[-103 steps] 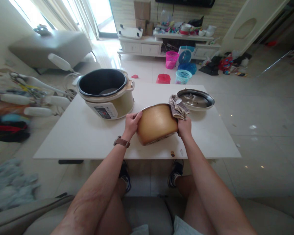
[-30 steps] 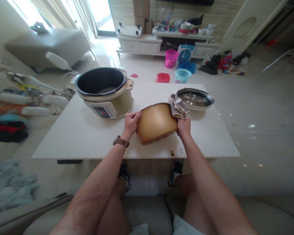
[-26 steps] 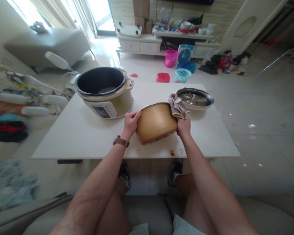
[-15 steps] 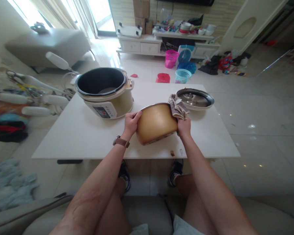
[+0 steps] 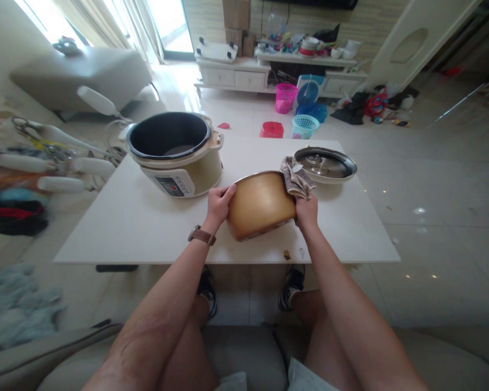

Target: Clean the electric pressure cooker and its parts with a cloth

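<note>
Golden pot [image 5: 263, 203], one: tilted at the counter [image 5: 122, 233], right of the cooker [image 5: 204, 171] as the seated person faces it. Left grip [image 5: 219, 205]: clasping the pot's cooker-side edge. Right grip [image 5: 307, 210]: clasping the edge away from the cooker, below a draped cloth [image 5: 299, 182]. Lid [image 5: 324, 165], one: upturned, farther right of the cooker.
</note>
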`<state>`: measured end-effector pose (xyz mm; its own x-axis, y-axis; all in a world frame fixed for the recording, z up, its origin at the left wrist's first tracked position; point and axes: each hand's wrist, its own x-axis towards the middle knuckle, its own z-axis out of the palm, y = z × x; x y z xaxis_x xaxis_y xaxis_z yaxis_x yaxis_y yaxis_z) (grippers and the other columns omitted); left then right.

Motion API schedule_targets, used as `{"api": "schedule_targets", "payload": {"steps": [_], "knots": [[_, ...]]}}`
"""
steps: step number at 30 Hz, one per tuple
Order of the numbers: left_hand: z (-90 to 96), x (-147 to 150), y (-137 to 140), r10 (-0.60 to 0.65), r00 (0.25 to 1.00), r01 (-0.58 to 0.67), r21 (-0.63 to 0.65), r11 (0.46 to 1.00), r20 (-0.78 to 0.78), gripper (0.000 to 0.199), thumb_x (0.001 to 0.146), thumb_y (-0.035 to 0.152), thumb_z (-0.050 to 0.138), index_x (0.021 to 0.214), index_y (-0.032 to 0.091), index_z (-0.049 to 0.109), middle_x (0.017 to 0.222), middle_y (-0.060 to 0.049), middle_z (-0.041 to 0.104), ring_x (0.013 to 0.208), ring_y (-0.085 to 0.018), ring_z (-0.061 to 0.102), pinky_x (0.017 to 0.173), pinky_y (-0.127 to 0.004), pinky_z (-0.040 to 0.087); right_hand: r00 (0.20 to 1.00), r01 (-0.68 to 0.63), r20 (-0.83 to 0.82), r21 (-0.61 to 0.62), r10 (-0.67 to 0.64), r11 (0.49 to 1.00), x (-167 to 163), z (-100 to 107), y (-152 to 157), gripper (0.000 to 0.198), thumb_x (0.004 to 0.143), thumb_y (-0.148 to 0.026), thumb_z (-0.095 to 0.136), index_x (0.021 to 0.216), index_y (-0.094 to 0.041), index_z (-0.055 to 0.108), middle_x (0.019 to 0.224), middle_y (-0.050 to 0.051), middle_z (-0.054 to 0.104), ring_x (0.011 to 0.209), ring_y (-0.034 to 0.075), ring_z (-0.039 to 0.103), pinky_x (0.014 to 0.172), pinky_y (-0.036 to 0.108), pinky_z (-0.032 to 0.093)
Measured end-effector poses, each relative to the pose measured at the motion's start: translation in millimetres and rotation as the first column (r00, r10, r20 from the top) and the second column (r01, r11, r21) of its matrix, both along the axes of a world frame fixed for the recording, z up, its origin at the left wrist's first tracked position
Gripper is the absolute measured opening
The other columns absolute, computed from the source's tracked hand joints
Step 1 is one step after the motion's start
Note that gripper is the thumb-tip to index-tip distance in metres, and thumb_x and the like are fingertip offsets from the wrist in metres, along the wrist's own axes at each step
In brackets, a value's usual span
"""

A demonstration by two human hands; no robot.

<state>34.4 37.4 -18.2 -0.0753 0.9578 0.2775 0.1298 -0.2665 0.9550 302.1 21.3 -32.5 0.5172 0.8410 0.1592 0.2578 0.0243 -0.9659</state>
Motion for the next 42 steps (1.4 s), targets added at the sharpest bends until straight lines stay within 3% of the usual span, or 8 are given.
{"api": "schedule_targets", "payload": {"steps": [29,34,42], "knots": [[2.2,0.4,-1.3,0.007,1.000,-0.006,-0.035,0.999,0.011,0.071,0.083,0.071,0.069,0.052,0.023,0.026,0.054,0.004,0.020,0.055,-0.010,0.018,0.054,-0.032,0.010,1.000,-0.018,-0.010,0.028,0.018,0.999,2.0,-7.7,2.2,0.039,0.081,-0.045,0.072,0.110,-0.021,0.082,0.110,0.010,0.084,0.114,0.032,0.074,0.109,0.049,0.054],[2.7,0.2,-1.8,0.004,1.000,-0.004,-0.021,1.000,0.010,0.071,0.083,0.071,0.069,0.052,0.023,0.027,0.055,0.004,0.020,0.054,-0.010,0.018,0.054,-0.033,0.010,1.000,-0.012,-0.003,0.014,0.012,1.000,1.1,-4.5,1.4,0.036,0.081,-0.046,0.072,0.103,-0.020,0.082,0.112,0.011,0.084,0.115,0.034,0.074,0.111,0.051,0.052],[4.3,0.9,-2.7,0.007,1.000,-0.006,-0.025,1.000,0.018,0.073,0.083,0.072,0.070,0.052,0.023,0.026,0.054,0.004,0.020,0.054,-0.010,0.018,0.053,-0.032,0.010,1.000,-0.009,-0.003,0.017,0.009,1.000,-1.2,1.3,-0.9,0.040,0.080,-0.044,0.072,0.110,-0.021,0.082,0.106,0.010,0.085,0.114,0.034,0.074,0.112,0.052,0.052]]}}
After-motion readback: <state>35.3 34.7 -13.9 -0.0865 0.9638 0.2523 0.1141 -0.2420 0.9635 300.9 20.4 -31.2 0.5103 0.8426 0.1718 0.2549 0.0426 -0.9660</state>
